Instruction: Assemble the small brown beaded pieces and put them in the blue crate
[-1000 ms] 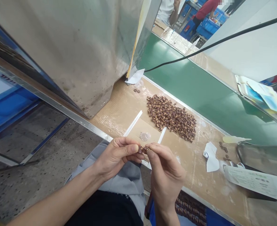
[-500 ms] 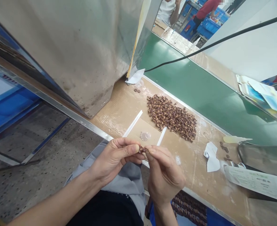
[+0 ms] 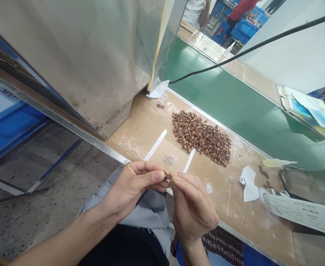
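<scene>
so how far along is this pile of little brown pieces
Early, it seems. Possibly done: the small cluster at far right and the few pieces by the metal housing. In hand: small brown pieces pinched between the left hand and right hand. Remaining: the large heap.

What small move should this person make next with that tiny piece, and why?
Probably finish with the small brown piece before reaching for more: the left hand and right hand both pinch it at the fingertips, so neither is free, and it looks easy to drop. The pile of brown and gold parts lies within reach on the bench.
</scene>
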